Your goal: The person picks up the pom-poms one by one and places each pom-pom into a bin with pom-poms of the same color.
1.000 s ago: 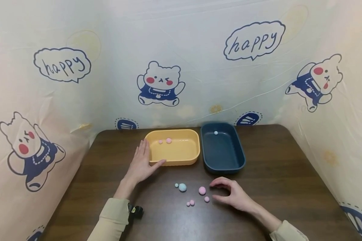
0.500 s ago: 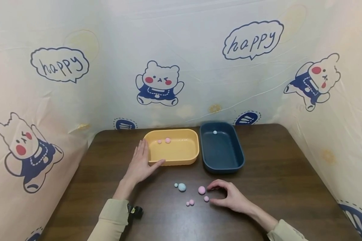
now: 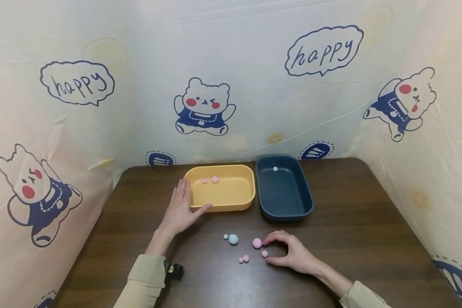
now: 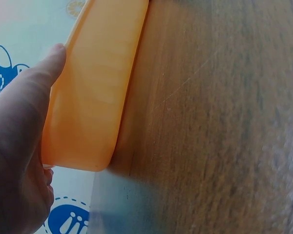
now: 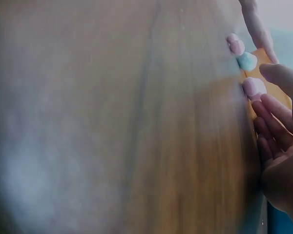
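My left hand (image 3: 179,211) rests against the left end of a yellow tray (image 3: 223,208), fingers straight, thumb along its front rim. In the left wrist view, the thumb lies on the wall of the tray (image 4: 95,97). My right hand (image 3: 294,252) is low over the table, thumb and fingers bent and apart. Its fingertips are at the right side of a larger pink ball (image 3: 257,243). The thumb tip is close to a smaller pink ball (image 3: 264,254); contact is unclear. Two tiny pink balls (image 3: 246,258) lie nearer me. A blue ball (image 3: 233,239) sits beside a tiny blue one (image 3: 226,236).
Right of the yellow tray stands a dark blue tray (image 3: 285,217) holding one small pale blue ball (image 3: 275,169). Two pink balls (image 3: 214,179) lie in the yellow tray. A printed curtain (image 3: 254,107) closes off the brown table (image 3: 354,222) at the back and sides.
My right hand has moved a little left, bringing its fingertips up to the larger pink ball. My left hand keeps its place on the yellow tray.
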`<state>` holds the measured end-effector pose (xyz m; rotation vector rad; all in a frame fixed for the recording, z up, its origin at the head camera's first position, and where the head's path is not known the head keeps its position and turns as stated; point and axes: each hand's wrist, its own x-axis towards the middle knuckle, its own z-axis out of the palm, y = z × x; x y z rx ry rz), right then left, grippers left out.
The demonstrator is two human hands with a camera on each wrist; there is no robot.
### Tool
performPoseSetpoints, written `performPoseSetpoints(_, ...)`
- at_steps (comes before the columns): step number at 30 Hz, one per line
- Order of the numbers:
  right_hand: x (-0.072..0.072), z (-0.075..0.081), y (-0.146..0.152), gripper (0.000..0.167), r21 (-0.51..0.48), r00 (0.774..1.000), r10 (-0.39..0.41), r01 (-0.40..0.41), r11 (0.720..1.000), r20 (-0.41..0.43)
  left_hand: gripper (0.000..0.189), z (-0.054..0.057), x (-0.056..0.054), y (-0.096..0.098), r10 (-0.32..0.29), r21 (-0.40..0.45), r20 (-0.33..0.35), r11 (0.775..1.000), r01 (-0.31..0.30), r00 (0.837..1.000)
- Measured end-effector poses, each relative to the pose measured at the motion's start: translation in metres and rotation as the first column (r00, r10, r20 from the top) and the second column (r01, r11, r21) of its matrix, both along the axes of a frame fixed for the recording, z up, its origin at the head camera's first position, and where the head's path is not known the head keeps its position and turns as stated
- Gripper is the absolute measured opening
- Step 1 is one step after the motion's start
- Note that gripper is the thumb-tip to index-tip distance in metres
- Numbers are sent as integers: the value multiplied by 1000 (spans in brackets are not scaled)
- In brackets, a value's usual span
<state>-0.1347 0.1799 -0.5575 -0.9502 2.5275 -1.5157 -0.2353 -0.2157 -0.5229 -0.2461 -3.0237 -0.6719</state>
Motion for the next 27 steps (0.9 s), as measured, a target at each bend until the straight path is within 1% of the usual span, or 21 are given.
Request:
performPoseSetpoints(5,0,-1,-1,32,-3,1000,1,-1,1000,-31,129,0,0,0,0,5,5,1000,0,1000)
performPoseSetpoints(16,-2,-6,-3,31,18,998,4,-3,1000,-69,128,2,1,0,-1,7,6,1000,1,1000)
performPoseSetpoints(20,-4,-6,-4,32,31,996,13,-10,999,-89,128,2,1,0,0,11,10,1000,0,1000)
performPoseSetpoints(27,-4,-5,-4,30,37,991,38,-33,999,-129,129,1,2,1,2,12,16,1000,-2,1000)
